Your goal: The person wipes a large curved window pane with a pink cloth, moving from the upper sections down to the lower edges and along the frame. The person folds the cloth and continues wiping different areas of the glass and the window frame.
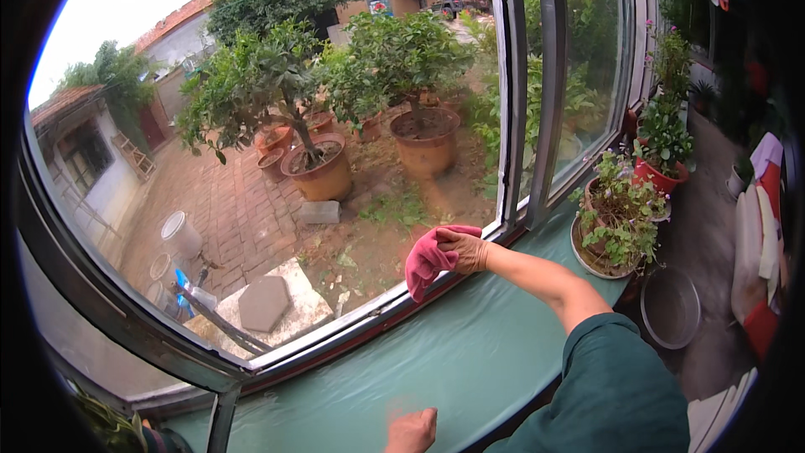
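My right hand (464,250) grips a bunched pink cloth (431,264). The cloth lies against the white lower rail of a window frame (327,322), left of an upright dark metal sash (546,88). My right arm, in a dark green sleeve, reaches across from the lower right. Low in the picture, my left hand (412,431) is curled into a loose fist above the green covering of the sill (352,377). Nothing shows in it, and part of it is blurred.
Right of my arm, a flowering plant in a pot (604,226) stands in a dish on the sill, with a red pot (657,173) behind it. A translucent basin (670,308) sits lower down. Beyond the frame are potted trees (317,170) on a brick yard (214,201).
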A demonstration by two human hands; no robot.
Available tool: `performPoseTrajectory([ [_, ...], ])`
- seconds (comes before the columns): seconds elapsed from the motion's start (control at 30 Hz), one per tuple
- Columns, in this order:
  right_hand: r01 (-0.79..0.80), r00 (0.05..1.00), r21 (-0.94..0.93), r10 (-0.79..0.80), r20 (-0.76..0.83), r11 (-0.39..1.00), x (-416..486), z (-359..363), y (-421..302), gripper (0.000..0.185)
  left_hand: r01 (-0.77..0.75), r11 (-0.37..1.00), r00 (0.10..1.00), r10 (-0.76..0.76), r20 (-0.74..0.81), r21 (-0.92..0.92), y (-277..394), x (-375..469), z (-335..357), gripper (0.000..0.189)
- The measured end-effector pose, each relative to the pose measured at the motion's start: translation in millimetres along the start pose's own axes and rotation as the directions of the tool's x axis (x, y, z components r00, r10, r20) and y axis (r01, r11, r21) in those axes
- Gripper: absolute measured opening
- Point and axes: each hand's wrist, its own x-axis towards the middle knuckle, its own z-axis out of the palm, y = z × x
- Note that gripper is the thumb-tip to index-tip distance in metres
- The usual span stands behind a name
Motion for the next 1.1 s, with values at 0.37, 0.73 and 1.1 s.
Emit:
performPoseTrajectory([
  [0.37, -0.227, 0.675, -0.21, -0.002, -0.738, 0.951, 317.4, -290.6, 202.7, 0.048, 0.095, 0.991, 0.994, -0.089, 0.06, -0.094, -77.1, -31.1, 64.3, 0.021],
  [0.73, -0.633, 0.044, 0.087, 0.148, -0.988, 0.77, 255.6, -387.9, 333.6, 0.028, 0.161, 0.968, 0.978, -0.13, 0.162, -0.195, -98.9, -44.6, 68.7, 0.03],
  [1.1, -0.791, 0.158, 0.1, 0.36, -0.919, 0.604, 107.1, -255.6, 313.7, 0.04, 0.066, 0.976, 0.996, -0.053, 0.066, -0.21, -79.2, -60.7, 62.8, 0.042],
])
